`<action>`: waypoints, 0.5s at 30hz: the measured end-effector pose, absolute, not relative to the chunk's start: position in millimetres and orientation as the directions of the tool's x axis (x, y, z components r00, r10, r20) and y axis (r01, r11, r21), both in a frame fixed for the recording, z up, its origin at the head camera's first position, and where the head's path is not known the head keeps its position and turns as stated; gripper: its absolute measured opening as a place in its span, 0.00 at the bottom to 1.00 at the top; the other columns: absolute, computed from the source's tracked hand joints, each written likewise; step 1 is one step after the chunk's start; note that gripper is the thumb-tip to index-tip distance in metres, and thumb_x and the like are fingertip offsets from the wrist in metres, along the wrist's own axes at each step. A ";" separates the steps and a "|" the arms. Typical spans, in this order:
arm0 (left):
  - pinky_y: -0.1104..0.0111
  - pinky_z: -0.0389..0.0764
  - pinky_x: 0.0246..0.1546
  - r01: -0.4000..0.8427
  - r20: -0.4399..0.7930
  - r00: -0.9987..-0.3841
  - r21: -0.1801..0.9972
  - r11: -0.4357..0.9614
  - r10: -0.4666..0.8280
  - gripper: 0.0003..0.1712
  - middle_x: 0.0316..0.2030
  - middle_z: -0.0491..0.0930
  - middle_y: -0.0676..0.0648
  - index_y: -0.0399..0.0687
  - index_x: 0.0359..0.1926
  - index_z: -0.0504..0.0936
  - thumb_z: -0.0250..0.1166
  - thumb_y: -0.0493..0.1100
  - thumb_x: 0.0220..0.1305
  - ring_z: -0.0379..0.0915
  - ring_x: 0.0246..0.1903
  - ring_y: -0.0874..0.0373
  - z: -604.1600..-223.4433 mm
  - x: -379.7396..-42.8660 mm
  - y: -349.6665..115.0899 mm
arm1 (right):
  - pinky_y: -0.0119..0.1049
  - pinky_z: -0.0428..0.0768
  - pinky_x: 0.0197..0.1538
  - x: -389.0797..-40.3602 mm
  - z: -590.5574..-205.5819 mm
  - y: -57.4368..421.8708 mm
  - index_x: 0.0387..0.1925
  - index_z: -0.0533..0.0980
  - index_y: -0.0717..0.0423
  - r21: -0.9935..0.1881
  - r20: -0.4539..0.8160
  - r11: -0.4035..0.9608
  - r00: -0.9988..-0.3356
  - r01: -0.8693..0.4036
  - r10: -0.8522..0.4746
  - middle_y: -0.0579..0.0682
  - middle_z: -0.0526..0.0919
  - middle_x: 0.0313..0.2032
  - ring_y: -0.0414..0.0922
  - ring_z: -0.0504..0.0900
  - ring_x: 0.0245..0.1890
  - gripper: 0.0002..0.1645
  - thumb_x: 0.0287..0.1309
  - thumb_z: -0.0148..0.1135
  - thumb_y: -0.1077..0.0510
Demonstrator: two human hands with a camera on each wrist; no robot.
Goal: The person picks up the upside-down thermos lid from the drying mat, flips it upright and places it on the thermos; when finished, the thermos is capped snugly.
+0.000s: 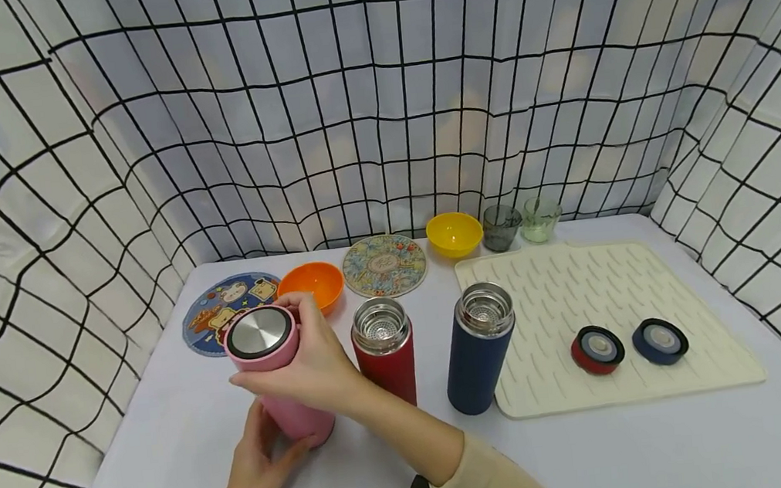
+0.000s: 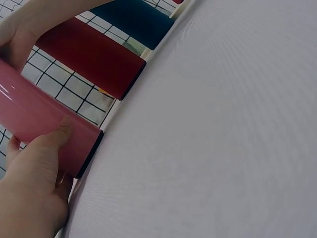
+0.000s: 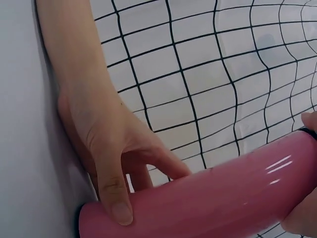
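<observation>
A pink thermos [image 1: 298, 415] with a steel-topped lid [image 1: 259, 331] stands upright on the left of the table. My left hand [image 1: 256, 461] grips it low near the base, thumb along its side, also plain in the left wrist view. Around the lid and upper body curl the fingers of my right hand [image 1: 313, 363]. Just right of it is a red thermos [image 1: 387, 364] without its lid, its strainer showing. A lidless navy thermos [image 1: 477, 360] stands further right.
On a cream drying mat [image 1: 544, 323] lie a red lid [image 1: 598, 350] and a navy lid [image 1: 660, 341]. Behind are an orange bowl [image 1: 313, 285], yellow bowl [image 1: 455, 234], two glasses [image 1: 501, 228] and two round patterned mats [image 1: 385, 266]. Black-gridded netting [image 1: 378, 98] surrounds the table.
</observation>
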State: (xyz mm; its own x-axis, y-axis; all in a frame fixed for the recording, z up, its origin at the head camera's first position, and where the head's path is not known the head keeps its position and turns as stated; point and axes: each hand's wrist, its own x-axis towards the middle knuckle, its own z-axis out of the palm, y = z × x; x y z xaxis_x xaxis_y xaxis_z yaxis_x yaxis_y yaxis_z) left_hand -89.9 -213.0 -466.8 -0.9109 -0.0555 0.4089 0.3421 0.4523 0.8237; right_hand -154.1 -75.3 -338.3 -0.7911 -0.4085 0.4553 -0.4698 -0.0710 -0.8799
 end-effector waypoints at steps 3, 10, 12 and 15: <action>0.85 0.66 0.47 0.346 0.411 -0.910 0.818 0.460 -0.046 0.48 0.47 0.75 0.50 0.43 0.62 0.60 0.74 0.29 0.39 0.69 0.46 0.73 -468.4 -91.9 -211.6 | 0.29 0.71 0.53 -154.1 -340.5 -73.6 0.59 0.55 0.47 -0.880 0.467 -0.128 -0.785 -0.457 -0.406 0.44 0.68 0.53 0.35 0.70 0.52 0.46 0.41 0.73 0.60; 0.85 0.64 0.49 0.334 0.387 -0.921 0.828 0.451 -0.029 0.47 0.50 0.74 0.44 0.44 0.61 0.59 0.74 0.32 0.41 0.67 0.48 0.74 -469.5 -94.4 -211.6 | 0.32 0.69 0.56 -159.0 -345.8 -66.9 0.62 0.57 0.57 -0.827 0.560 -0.248 -0.698 -0.505 -0.446 0.55 0.69 0.57 0.38 0.70 0.54 0.37 0.52 0.60 0.66; 0.85 0.64 0.49 0.334 0.384 -0.923 0.833 0.442 -0.025 0.47 0.50 0.73 0.49 0.44 0.62 0.59 0.74 0.32 0.41 0.67 0.49 0.74 -469.4 -94.5 -212.5 | 0.32 0.72 0.53 -158.4 -344.5 -69.3 0.60 0.59 0.58 -0.831 0.556 -0.249 -0.712 -0.498 -0.429 0.55 0.69 0.55 0.38 0.71 0.53 0.36 0.50 0.63 0.66; 0.85 0.64 0.49 0.328 0.376 -0.926 0.839 0.434 -0.027 0.47 0.50 0.71 0.57 0.44 0.62 0.59 0.74 0.32 0.41 0.66 0.49 0.74 -467.9 -94.0 -214.3 | 0.30 0.75 0.48 -155.5 -339.8 -74.1 0.56 0.60 0.55 -0.847 0.530 -0.206 -0.758 -0.489 -0.380 0.49 0.71 0.51 0.36 0.71 0.49 0.38 0.44 0.68 0.66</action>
